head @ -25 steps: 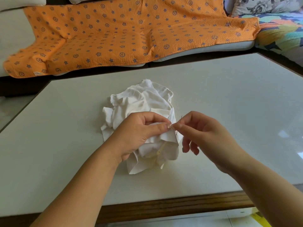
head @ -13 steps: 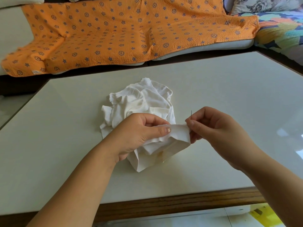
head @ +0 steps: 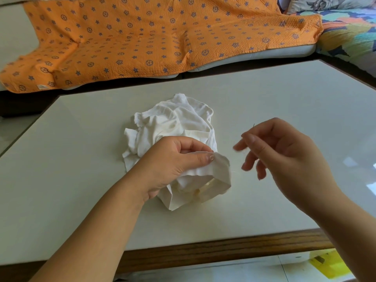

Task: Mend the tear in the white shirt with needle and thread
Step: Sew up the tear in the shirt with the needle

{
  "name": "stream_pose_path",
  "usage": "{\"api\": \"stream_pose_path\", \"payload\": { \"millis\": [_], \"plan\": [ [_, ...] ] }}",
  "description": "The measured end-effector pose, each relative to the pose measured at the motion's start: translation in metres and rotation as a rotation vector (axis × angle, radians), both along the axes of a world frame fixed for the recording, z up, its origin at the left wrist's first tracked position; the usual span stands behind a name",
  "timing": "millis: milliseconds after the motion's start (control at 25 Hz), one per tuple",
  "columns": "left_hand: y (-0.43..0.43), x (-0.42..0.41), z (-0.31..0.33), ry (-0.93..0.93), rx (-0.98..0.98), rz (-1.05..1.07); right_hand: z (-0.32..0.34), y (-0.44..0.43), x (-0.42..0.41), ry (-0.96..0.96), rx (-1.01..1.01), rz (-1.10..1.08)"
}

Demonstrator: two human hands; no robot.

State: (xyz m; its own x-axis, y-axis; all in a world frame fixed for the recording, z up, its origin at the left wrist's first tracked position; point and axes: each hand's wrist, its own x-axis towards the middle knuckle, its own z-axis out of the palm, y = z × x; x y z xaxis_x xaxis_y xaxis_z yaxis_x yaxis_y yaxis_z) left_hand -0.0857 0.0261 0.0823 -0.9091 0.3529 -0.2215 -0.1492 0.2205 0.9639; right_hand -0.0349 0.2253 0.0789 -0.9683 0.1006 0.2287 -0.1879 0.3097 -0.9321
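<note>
Crumpled white shirt (head: 179, 123) lies on pale table (head: 81, 169), orange blanket (head: 142, 37) beyond.

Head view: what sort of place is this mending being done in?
Probably a home living room: a sofa draped in an orange star-print blanket stands behind the white-topped table, with a floral cushion at far right. The left hand pinches the white shirt on that table; the right hand pinches the needle.
</note>
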Motion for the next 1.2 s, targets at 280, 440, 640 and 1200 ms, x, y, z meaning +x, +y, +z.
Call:
{"api": "stream_pose_path", "payload": {
  "millis": [280, 440, 640, 1200],
  "plan": [
    [0.0, -0.002, -0.004, 0.027, -0.029, 0.006, -0.002, -0.011, 0.008, -0.362, 0.025, 0.255],
    [0.0, -0.001, -0.004, 0.025, -0.026, -0.002, -0.003, -0.013, 0.005, -0.394, 0.019, 0.218],
    [-0.001, -0.001, -0.003, 0.026, -0.028, -0.006, -0.004, -0.014, 0.003, -0.402, 0.007, 0.225],
    [0.004, 0.003, -0.008, 0.108, -0.12, -0.061, -0.015, -0.016, -0.001, -0.336, 0.006, 0.163]
  ]
}}
